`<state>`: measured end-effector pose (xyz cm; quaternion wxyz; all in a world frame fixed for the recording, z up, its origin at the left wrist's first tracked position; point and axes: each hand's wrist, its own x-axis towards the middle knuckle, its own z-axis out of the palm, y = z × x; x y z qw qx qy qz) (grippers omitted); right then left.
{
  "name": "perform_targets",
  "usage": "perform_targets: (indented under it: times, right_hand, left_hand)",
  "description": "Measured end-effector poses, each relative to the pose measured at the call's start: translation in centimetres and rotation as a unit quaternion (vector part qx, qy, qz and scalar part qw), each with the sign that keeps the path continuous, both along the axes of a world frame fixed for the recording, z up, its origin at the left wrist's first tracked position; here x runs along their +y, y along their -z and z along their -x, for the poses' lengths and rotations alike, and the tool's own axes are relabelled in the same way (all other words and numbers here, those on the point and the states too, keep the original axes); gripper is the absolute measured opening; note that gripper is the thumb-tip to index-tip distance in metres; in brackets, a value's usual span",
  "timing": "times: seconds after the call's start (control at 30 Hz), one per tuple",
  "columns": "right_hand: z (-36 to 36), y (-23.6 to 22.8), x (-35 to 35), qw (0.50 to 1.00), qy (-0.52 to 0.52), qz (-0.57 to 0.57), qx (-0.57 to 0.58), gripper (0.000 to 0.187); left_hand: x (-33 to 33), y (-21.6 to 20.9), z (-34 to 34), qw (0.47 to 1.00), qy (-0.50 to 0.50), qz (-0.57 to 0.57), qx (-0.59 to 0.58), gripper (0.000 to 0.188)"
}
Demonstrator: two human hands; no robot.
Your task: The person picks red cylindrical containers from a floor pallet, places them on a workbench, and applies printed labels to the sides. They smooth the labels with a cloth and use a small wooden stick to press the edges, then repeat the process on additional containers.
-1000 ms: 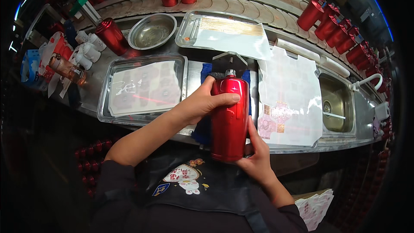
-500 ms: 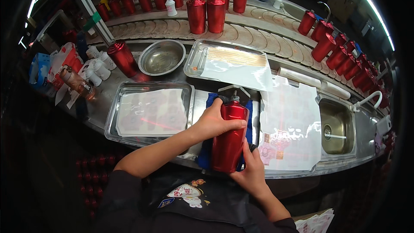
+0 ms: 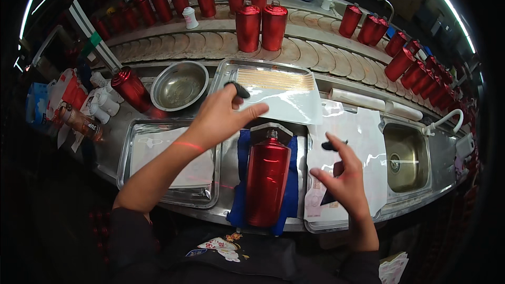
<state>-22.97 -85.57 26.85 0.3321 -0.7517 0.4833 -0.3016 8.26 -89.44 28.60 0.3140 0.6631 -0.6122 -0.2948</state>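
Observation:
A glossy red bottle lies on a blue cloth in front of me, its neck pointing away. Neither hand touches it. My left hand hovers over the near left part of the far tray, thumb and fingers apart, with a black finger cover on one finger. That tray holds a sheet with gold stripes. Above the printed sheets on the right is my right hand, also with a black finger cover, its thumb and fingers spread and nothing visible between them. More pale sheets lie in the left tray.
A steel bowl stands behind the left tray, beside another red bottle and several white bottles. A plated conveyor carrying red bottles curves behind the bench. On the right are a sink and a white faucet.
Both hands have let go of the red bottle, which now rests on the blue cloth. The left hand has moved up and left, the right hand to the right. The view has shifted slightly.

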Motion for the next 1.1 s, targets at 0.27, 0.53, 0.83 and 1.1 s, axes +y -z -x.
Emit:
perform_targets:
  times: [0.27, 0.53, 0.83, 1.1]
  right_hand:
    - [-4.2, 0.1, -23.9, 0.954, 0.130, 0.263, 0.057, 0.103]
    - [-9.2, -0.1, -36.7, 0.954, 0.170, 0.196, 0.153, 0.115]
    - [-8.7, 1.7, -42.9, 0.941, 0.232, 0.115, 0.219, 0.097]
    - [-6.1, 2.3, -43.1, 0.908, 0.303, 0.138, 0.255, 0.087]
  left_hand:
    - [-25.6, -1.0, -3.3, 0.945, -0.167, 0.282, -0.013, 0.085]
    - [-36.0, 5.6, 0.5, 0.964, -0.129, 0.225, 0.055, 0.073]
    - [-32.0, 7.4, 1.0, 0.857, -0.191, 0.361, 0.314, 0.028]
    - [-22.2, 1.3, -4.8, 0.841, -0.142, 0.388, 0.350, 0.019]
